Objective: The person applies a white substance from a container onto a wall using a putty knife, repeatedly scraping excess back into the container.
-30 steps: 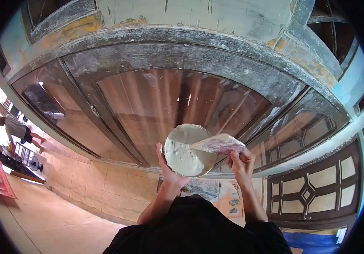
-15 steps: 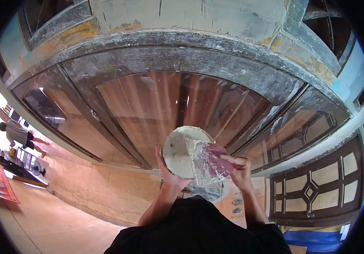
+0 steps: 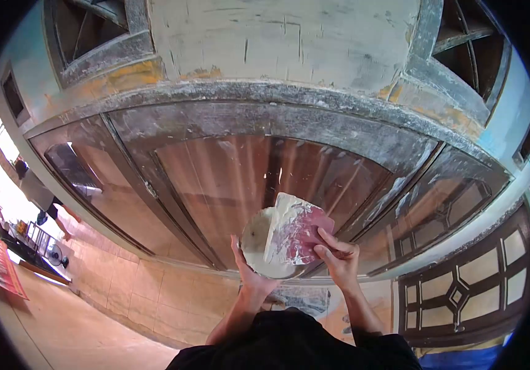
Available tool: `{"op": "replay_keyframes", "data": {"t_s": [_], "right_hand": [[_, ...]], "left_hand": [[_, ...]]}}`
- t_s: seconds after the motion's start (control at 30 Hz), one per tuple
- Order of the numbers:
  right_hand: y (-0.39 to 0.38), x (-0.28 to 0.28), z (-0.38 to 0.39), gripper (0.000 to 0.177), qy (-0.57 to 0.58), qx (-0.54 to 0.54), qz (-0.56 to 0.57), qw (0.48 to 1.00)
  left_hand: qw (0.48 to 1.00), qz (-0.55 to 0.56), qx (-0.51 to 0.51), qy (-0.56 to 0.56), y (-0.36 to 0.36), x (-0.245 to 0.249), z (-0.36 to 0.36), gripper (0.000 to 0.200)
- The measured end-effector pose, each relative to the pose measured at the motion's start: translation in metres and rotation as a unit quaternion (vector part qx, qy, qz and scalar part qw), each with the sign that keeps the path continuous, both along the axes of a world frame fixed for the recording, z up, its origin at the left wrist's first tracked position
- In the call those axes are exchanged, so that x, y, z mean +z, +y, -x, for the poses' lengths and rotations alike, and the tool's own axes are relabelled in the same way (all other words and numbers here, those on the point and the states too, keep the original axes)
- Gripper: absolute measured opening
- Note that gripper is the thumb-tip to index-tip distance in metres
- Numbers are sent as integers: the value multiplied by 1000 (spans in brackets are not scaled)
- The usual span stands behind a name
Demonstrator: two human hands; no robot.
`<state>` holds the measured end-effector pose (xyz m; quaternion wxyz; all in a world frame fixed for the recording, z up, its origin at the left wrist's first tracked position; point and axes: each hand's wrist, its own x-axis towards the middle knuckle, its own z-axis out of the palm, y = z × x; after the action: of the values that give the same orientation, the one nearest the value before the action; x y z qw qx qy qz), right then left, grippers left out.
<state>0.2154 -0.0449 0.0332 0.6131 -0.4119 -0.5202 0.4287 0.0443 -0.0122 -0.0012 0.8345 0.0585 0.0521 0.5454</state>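
My left hand (image 3: 252, 276) cups the side and underside of a round tub of pale putty (image 3: 254, 242) in front of my chest. In my right hand (image 3: 341, 261) is a red putty spreader (image 3: 315, 223), pinched between thumb and fingers near its right edge. White putty coats much of the blade, thickest along its far left edge. The spreader overlaps the right half of the tub and hides part of the putty inside.
Ahead stand glass-paned wooden doors (image 3: 215, 179) under a white-smeared curved frame (image 3: 314, 111). A dark panelled door (image 3: 462, 290) is at the right. Far left, a person (image 3: 33, 188) stands beyond a small fan (image 3: 56, 254) on the tiled floor (image 3: 132, 287).
The spreader has turned more upright, its coated edge now rising above the tub's rim. My view has tilted up, showing more wall. The person at the far left has changed stance.
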Motion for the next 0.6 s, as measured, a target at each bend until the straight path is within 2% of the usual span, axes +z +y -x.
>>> {"op": "replay_keyframes", "data": {"t_s": [0.13,0.2,0.23,0.27,0.33,0.37,0.5,0.57,0.6], "right_hand": [[-1,23,14,27,2,-46,-22,999],[-4,30,17,12,-61,-79,-109,989],[-1,18,15,24,-80,-83,-152,982],[0,15,16,24,-80,-83,-157,981],[1,10,19,43,-106,-120,-175,971],[5,1,18,62,-85,-99,-163,978],[2,31,34,49,-10,-145,-175,974],[2,36,20,25,-285,-133,-196,929],[1,41,21,25,-285,-135,-196,929]], "left_hand": [[1000,-6,22,21,0,3,2,76],[999,10,38,34,1,6,5,76],[999,6,40,34,1,6,7,76],[999,1,45,28,2,6,8,76],[999,-6,49,23,2,7,11,76],[998,3,51,27,3,9,12,76],[998,6,63,10,7,9,14,77],[998,-7,59,12,7,13,15,76],[998,-20,55,15,7,15,15,76]]}}
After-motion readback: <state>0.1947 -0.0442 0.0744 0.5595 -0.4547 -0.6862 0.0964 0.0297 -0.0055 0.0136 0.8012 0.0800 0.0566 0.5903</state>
